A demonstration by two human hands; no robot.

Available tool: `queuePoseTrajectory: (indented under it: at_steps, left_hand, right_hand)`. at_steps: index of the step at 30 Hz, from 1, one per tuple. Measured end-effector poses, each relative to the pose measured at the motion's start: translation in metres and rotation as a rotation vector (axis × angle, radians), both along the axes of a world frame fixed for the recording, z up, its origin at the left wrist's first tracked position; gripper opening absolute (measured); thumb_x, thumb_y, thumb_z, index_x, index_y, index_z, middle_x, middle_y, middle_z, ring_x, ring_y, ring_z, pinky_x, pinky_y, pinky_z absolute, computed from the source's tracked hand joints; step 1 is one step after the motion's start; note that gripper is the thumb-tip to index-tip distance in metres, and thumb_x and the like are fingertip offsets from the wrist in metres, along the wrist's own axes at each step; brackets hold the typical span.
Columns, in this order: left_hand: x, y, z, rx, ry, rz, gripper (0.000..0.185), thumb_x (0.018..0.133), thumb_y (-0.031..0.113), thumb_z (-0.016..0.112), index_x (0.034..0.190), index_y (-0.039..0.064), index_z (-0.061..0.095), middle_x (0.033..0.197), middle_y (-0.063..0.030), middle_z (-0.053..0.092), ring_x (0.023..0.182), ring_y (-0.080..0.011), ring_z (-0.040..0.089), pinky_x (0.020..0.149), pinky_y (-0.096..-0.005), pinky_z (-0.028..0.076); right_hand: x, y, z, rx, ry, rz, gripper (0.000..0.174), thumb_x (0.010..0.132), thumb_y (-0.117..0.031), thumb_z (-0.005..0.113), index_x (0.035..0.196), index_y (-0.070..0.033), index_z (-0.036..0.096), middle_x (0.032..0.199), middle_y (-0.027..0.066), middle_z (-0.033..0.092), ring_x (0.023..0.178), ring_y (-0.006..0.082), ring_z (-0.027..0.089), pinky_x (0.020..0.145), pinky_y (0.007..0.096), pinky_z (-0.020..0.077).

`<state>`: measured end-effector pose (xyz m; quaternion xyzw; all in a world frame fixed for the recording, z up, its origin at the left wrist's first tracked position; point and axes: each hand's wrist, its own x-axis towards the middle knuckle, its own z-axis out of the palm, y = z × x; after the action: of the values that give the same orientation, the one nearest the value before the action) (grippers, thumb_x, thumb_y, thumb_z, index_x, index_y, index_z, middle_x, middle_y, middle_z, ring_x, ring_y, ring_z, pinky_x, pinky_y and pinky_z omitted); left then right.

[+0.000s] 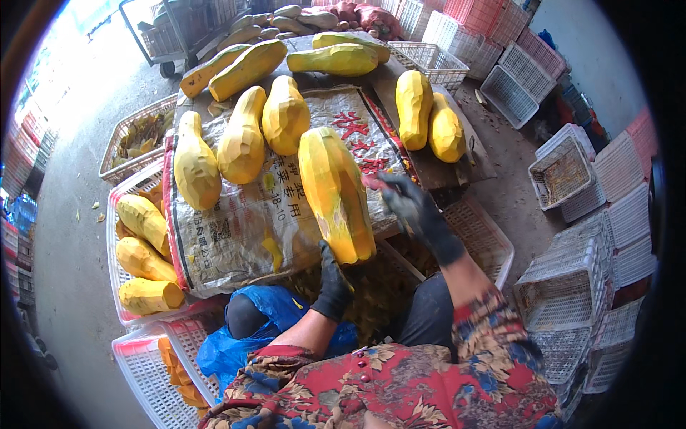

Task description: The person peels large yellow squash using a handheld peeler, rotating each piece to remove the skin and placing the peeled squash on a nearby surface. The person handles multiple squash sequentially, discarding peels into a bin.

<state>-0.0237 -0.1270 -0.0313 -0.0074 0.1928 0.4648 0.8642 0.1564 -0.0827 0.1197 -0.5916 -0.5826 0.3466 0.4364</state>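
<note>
My left hand (333,284), in a dark glove, supports the lower end of a large, partly peeled yellow squash (336,193) that stands tilted at the table's near edge. To its right, my gloved right hand (410,206) is blurred and grips a tool with a pinkish-red part (373,182); its kind is unclear. Several peeled squashes, one of them a long-necked squash (197,161), lie behind and left of the held one on a printed woven plastic sack (241,230). Two peeled squashes (414,110) rest on the board at the right.
Thicker squashes (332,59) lie along the table's far side. A plastic crate with yellow squashes (113,252) stands at the left, below a crate of peelings (107,161). Another crate (506,257) is under the table's right edge. Stacked crates (557,289) line the right side.
</note>
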Motion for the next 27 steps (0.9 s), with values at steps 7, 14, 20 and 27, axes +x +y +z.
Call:
queuePoseTrajectory:
  at_steps: [7, 14, 20, 27]
  left_hand:
    - [0.006, -0.007, 0.004, -0.106, 0.024, -0.025, 0.083, 0.091, 0.073, 0.037, 0.144, 0.01, 0.04, 0.141, -0.0141, 0.049, 0.128, -0.0325, 0.048, 0.109, -0.0479, 0.039]
    - [0.002, -0.004, 0.006, -0.172, 0.021, -0.047, 0.086, 0.086, 0.077, 0.041, 0.144, 0.013, 0.041, 0.141, -0.0139, 0.049, 0.126, -0.037, 0.048, 0.107, -0.0529, 0.038]
    - [0.005, -0.005, 0.009, -0.149, -0.082, -0.016, 0.084, 0.085, 0.075, 0.048, 0.143, 0.014, 0.043, 0.14, -0.0134, 0.05, 0.125, -0.0344, 0.049, 0.109, -0.0504, 0.037]
    - [-0.003, -0.006, 0.02, -0.058, -0.077, -0.037, 0.079, 0.085, 0.069, 0.056, 0.14, 0.013, 0.046, 0.133, -0.0117, 0.055, 0.117, -0.0326, 0.056, 0.106, -0.0499, 0.042]
  right_hand:
    - [-0.02, 0.156, -0.025, -0.025, -0.212, 0.038, 0.022, 0.097, -0.007, 0.052, 0.118, -0.006, 0.06, 0.086, -0.0042, 0.059, 0.07, 0.0032, 0.052, 0.064, 0.0201, 0.0452]
    - [-0.022, 0.112, -0.07, -0.052, 0.494, 0.118, 0.015, 0.096, -0.013, 0.055, 0.111, -0.01, 0.059, 0.078, -0.0009, 0.057, 0.063, 0.0095, 0.052, 0.056, 0.0235, 0.0429]
    - [-0.044, -0.025, -0.074, 0.103, 0.288, 0.071, 0.032, 0.096, -0.001, 0.055, 0.127, -0.009, 0.055, 0.098, 0.0035, 0.063, 0.073, 0.0091, 0.05, 0.068, 0.0216, 0.0448]
    - [-0.035, -0.151, -0.039, -0.299, 0.335, 0.171, 0.035, 0.097, -0.005, 0.055, 0.132, -0.007, 0.053, 0.103, 0.0024, 0.064, 0.074, 0.0078, 0.053, 0.068, 0.021, 0.0448]
